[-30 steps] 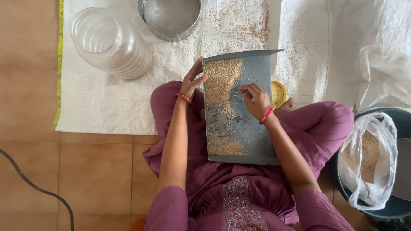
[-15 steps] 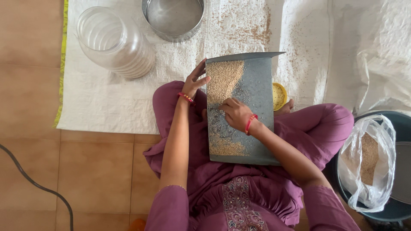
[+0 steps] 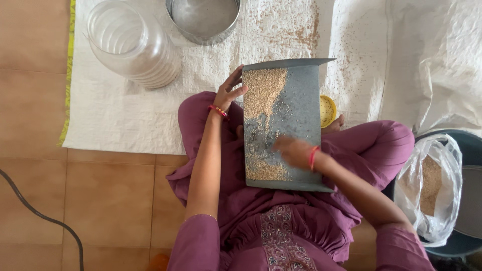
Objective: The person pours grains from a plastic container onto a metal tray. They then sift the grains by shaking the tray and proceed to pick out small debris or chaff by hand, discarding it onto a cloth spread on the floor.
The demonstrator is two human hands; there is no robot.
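Note:
A grey metal winnowing tray rests on my lap, with a heap of tan grain at its far left and a smaller heap near its close edge. My left hand grips the tray's left rim, fingers over the edge. My right hand lies blurred on the tray's lower middle, fingers down among the scattered grains, nothing held in it.
A white woven sheet covers the floor ahead, sprinkled with grain. On it lie a clear plastic jar on its side and a steel sieve. A yellow lid sits beside the tray. A plastic bag of grain stands in a dark tub at right. A black cable crosses the tiles.
My right hand has swept from the tray's upper right across the grain to the left, then down toward the near edge. The left hand has stayed on the rim.

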